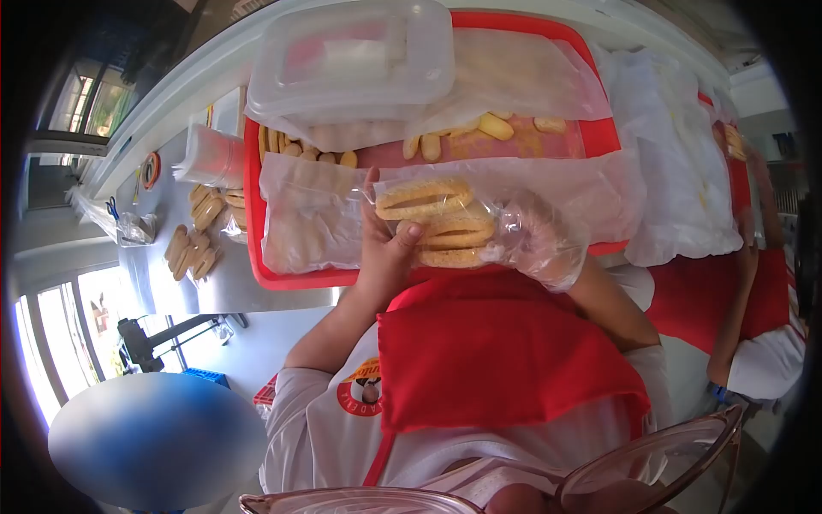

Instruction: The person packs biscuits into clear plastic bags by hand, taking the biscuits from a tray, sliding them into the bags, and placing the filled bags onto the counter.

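A clear plastic bag [490, 199] holds several long, golden ring-shaped biscuits [425, 199], stacked one above the other. My left hand [387, 248] is bare and closed on the bag's left side, its thumb pressed over the front of the biscuits. At the bag's right end is my right hand [546, 244] in a clear plastic glove, its fingers bent in against the plastic and partly hidden by glare. Both hands are over the front edge of a red tray [255, 248], which is lined with translucent sheets [300, 218].
Loose biscuits [495, 126] lie between the tray's sheets, beneath a translucent plastic container [351, 94]. To the left, a stack of plastic bags [214, 156] and bagged biscuits [193, 253] rest on the metal table. White sheets [676, 163] and a co-worker's arm [738, 300] are at right.
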{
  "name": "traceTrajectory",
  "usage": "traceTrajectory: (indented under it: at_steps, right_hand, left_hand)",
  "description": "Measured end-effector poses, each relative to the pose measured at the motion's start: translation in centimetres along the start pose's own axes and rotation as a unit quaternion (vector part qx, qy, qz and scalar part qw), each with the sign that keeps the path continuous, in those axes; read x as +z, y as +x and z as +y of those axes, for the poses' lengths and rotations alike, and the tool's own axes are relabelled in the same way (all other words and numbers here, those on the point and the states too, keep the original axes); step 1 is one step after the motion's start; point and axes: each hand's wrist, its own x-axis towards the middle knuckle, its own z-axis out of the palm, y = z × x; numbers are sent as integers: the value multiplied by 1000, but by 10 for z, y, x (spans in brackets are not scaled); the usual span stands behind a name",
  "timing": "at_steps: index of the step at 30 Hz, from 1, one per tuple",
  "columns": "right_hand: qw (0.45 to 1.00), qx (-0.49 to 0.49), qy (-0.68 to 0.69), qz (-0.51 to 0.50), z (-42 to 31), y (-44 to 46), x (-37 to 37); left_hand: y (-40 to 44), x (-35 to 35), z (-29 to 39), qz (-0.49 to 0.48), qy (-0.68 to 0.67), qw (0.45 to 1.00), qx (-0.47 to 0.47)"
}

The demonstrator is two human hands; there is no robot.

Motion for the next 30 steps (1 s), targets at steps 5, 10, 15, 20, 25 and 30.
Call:
traceTrajectory:
  at_steps: [5, 10, 15, 20, 25, 30]
  right_hand:
    - [984, -52, -153, -78, -16, -2, -12]
    - [985, -36, -155, -62, -13, -7, -7]
    - [970, -171, -168, -30, 1, -8, -4]
    - [988, -83, -128, -33, -7, -10, -1]
    - [977, -62, -194, -58, -9, -14, 4]
    - [994, 83, 23, -63, -12, -15, 2]
  left_hand:
    - [2, -4, -6, 30, -41, 999, 20]
    - [-3, -11, -5, -69, 0, 996, -47]
    - [-4, -7, 10, -57, -20, 993, -101]
    - [-8, -12, -4, -82, -2, 997, 2]
    - [-11, -1, 1, -53, 22, 998, -4]
    - [-11, -1, -1, -44, 26, 997, 53]
